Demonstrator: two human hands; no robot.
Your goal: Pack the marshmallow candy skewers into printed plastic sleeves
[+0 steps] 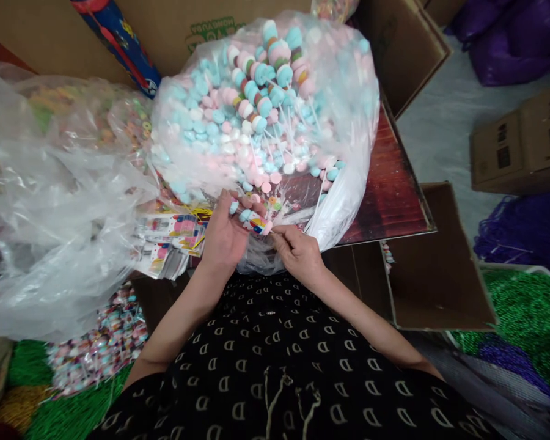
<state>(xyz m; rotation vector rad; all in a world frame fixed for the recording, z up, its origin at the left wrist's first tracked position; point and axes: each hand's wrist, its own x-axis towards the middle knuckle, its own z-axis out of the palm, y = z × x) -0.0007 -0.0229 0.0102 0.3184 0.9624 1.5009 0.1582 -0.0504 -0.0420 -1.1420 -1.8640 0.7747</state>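
My left hand [224, 238] is turned palm up, its fingers curled around a candy skewer [258, 223] with blue and pink pieces and a bright printed wrapper. At the skewer's pink end, my right hand [297, 249] pinches what looks like its thin stick between thumb and fingers. Just beyond both hands lies a large clear plastic bag [348, 165] full of pink, blue and white candy pieces. Several finished-looking skewers [261, 85] rest on top of that pile. Beside my left hand are stacks of printed wrappers [167, 241].
Another plastic bag [64, 226] with coloured rings spreads over the left side. An opened cardboard box [440, 275] stands at the right below the table's edge [394, 189]. Wrapped candies [105, 342] are heaped low on the left. A blue tube [119, 46] leans at the back.
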